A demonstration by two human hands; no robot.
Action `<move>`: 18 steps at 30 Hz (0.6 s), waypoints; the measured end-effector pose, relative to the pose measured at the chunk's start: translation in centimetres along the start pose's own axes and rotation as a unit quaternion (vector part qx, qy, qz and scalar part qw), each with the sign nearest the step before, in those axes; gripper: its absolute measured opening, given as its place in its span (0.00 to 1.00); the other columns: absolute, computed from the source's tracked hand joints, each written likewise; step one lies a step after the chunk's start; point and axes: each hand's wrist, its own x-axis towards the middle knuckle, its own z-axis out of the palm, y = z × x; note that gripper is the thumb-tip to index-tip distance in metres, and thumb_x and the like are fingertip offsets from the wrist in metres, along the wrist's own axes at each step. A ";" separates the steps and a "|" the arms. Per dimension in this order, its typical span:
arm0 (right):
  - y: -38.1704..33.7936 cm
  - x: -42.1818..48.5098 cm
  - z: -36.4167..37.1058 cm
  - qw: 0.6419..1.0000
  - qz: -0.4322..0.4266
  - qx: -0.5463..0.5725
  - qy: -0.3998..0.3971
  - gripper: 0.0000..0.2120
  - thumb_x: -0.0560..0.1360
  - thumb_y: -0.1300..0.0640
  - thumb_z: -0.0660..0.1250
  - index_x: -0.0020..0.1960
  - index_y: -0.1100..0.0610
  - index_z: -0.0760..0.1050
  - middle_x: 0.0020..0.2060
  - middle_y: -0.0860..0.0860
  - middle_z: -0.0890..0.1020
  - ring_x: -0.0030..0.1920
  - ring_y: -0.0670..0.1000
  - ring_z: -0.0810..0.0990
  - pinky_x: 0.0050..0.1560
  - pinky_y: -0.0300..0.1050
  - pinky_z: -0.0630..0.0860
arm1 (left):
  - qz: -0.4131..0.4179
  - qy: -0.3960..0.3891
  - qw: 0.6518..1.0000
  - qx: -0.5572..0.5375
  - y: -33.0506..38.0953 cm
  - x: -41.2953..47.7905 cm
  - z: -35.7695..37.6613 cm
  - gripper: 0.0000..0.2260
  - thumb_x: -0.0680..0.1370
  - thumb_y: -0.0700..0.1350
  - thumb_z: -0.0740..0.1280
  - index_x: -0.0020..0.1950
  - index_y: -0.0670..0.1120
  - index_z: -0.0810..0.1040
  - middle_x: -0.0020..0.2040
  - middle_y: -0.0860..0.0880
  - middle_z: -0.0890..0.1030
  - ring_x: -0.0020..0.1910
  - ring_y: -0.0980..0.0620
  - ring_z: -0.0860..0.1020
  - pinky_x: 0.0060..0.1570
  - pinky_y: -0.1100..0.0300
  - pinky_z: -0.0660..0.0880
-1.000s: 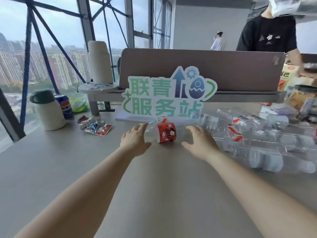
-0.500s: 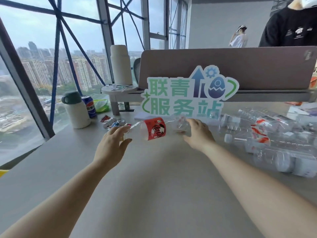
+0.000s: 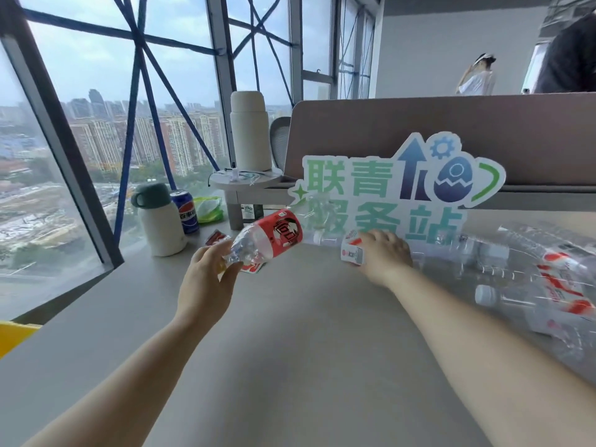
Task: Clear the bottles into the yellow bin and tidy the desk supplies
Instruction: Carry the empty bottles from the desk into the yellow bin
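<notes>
1. The left hand [image 3: 206, 282] grips a crumpled clear bottle with a red label [image 3: 274, 237], held tilted in the air above the bench [image 3: 290, 350]. No liquid shows inside it.
2. The right hand [image 3: 385, 254] lies on a second clear bottle [image 3: 351, 253] that rests on the bench below a cut-out sign [image 3: 371, 185]. I cannot tell whether its fingers close round it.
3. A corner of the yellow bin [image 3: 13, 333] shows at the far left, below the bench edge. Its contents are hidden.
4. A heap of clear bottles [image 3: 548, 285] lies on the right of the bench, too overlapped to count.
5. Near the window stand one white flask with a green lid [image 3: 161, 230], one blue cola can [image 3: 185, 212] and one tall cream flask [image 3: 250, 133].
6. Half a second earlier both hands held the red-label bottle. Now only the left hand holds it, and the right hand has moved to the second bottle.
</notes>
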 end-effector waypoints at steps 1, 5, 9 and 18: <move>-0.1 -0.5 -0.1 1.000 -0.006 -0.010 0.012 0.33 0.73 0.47 0.68 0.73 0.52 0.59 0.70 0.53 0.65 0.68 0.58 0.63 0.67 0.53 0.61 | -0.012 -0.002 1.000 -0.001 -0.1 -0.1 0.0 0.19 0.76 0.44 0.68 0.67 0.47 0.74 0.62 0.46 0.75 0.54 0.50 0.74 0.51 0.61 0.68; -0.8 -3.8 -1.1 0.999 -0.011 -0.031 0.005 0.33 0.70 0.42 0.70 0.70 0.49 0.63 0.65 0.54 0.65 0.64 0.58 0.64 0.62 0.52 0.63 | -0.051 -0.015 0.998 -0.014 0.3 -1.6 -1.3 0.18 0.76 0.44 0.68 0.66 0.47 0.74 0.61 0.45 0.74 0.56 0.48 0.73 0.52 0.60 0.68; -3.0 -9.2 -2.7 0.999 -0.037 0.005 -0.026 0.33 0.70 0.41 0.69 0.70 0.45 0.62 0.64 0.53 0.68 0.65 0.57 0.65 0.62 0.50 0.62 | -0.059 -0.019 0.998 -0.018 0.2 -5.2 -5.3 0.18 0.76 0.43 0.69 0.65 0.47 0.75 0.59 0.45 0.75 0.51 0.48 0.76 0.51 0.58 0.73; -15.6 -23.7 -5.8 0.978 -0.194 0.083 0.004 0.33 0.67 0.45 0.69 0.69 0.45 0.62 0.63 0.49 0.71 0.63 0.54 0.67 0.58 0.48 0.64 | -0.127 0.068 0.987 0.070 -3.8 -18.5 -23.1 0.18 0.75 0.46 0.70 0.64 0.46 0.76 0.56 0.44 0.78 0.49 0.50 0.74 0.48 0.62 0.67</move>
